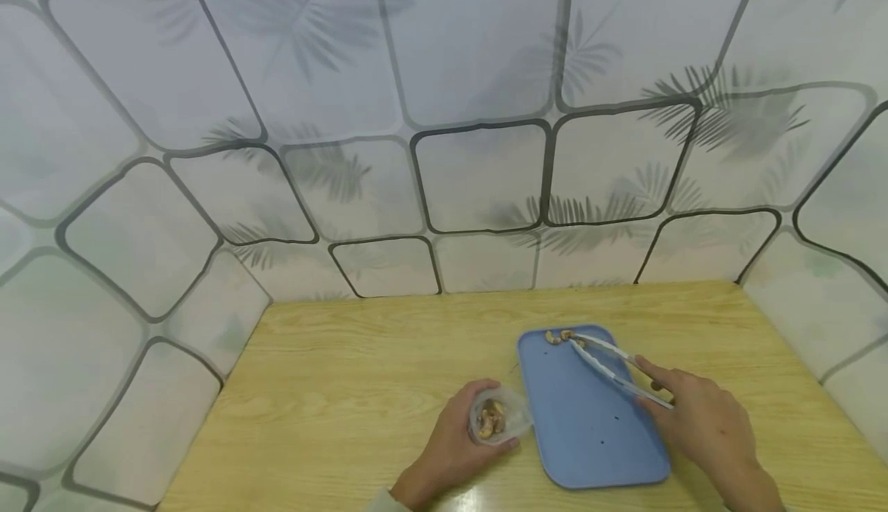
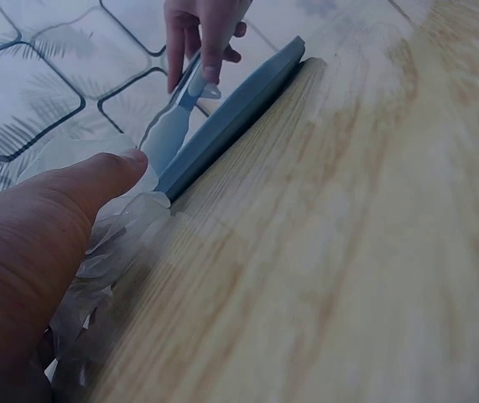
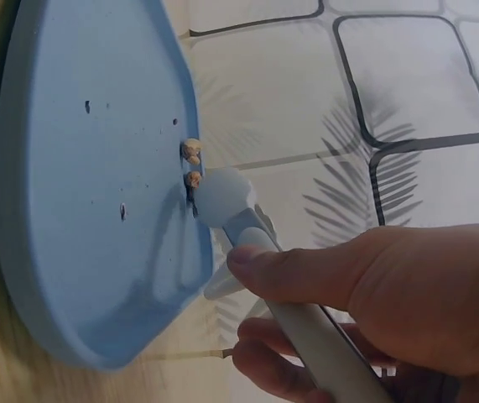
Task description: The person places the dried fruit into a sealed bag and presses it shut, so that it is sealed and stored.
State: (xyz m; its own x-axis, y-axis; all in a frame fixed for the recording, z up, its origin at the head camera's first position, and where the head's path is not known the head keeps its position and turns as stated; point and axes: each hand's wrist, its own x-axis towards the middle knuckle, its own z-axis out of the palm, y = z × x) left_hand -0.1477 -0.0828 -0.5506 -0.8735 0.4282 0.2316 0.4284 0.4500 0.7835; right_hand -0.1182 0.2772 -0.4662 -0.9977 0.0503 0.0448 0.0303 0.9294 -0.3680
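Observation:
My left hand (image 1: 451,439) grips a translucent plastic container (image 1: 516,412) with cashews (image 1: 491,421) inside, beside the tray's left edge. Its thumb (image 2: 96,180) lies along the crinkled plastic in the left wrist view. In my right hand (image 1: 711,423) is a pair of light-coloured tongs (image 1: 609,375), held with the tips at the far end of the blue tray (image 1: 586,419). A few loose cashews (image 1: 553,338) lie there against the rim. The right wrist view has two cashews (image 3: 191,151) right by the tong head (image 3: 225,197), which hides what is behind it.
Small dark crumbs (image 1: 616,418) dot the tray. Under everything is a wood-grain table (image 1: 347,389), bounded at the back and sides by walls (image 1: 486,180) covered in a leaf-and-block pattern.

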